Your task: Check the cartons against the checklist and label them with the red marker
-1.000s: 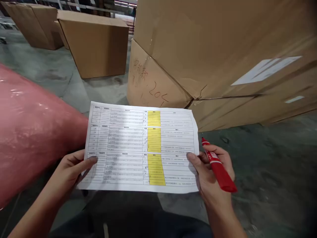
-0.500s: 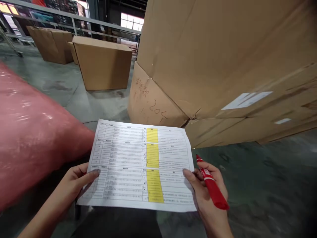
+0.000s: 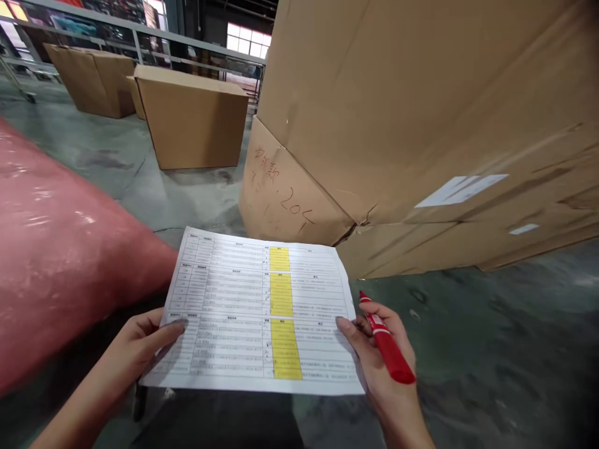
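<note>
A printed sheet of paper with ruled tables and a yellow column is held out flat below me. My left hand pinches its left edge, thumb on top. On the opposite edge, the thumb of my right hand presses the sheet. The same hand also grips a red marker, its red tip end pointing up and away. The fingers under the paper are hidden. Just past the sheet's far edge stands a cardboard box with handwriting on its side.
Large stacked cardboard boxes with white labels fill the right side. A pink plastic-wrapped bundle bulges in from the left. Farther back, more boxes stand on the grey floor before a metal railing.
The sheet's right side and my right hand with the marker have shifted slightly left. My left hand is nearly where it was. The view has turned a little.
</note>
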The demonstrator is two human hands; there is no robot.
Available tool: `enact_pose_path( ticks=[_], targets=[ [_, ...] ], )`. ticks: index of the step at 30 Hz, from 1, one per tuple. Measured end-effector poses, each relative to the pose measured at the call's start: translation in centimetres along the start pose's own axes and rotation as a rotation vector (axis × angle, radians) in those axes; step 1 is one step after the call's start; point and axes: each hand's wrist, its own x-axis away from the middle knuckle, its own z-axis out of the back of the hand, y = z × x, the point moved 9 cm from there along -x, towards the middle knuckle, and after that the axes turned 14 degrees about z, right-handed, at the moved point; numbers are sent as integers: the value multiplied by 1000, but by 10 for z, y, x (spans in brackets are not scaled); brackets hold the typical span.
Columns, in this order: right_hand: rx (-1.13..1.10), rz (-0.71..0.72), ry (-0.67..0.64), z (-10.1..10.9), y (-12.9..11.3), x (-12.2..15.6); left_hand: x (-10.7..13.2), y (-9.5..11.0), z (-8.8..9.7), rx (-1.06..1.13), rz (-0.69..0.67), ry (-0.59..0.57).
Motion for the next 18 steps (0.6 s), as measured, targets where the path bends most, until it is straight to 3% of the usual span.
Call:
enact_pose_path(
  ticks=[14,18],
  targets=[
    [-53,114,40,1,-16,2,4,2,6,18,-11,45],
    [-70,99,64,3,-18,3,8,-1,0,57,0,45]
  ],
)
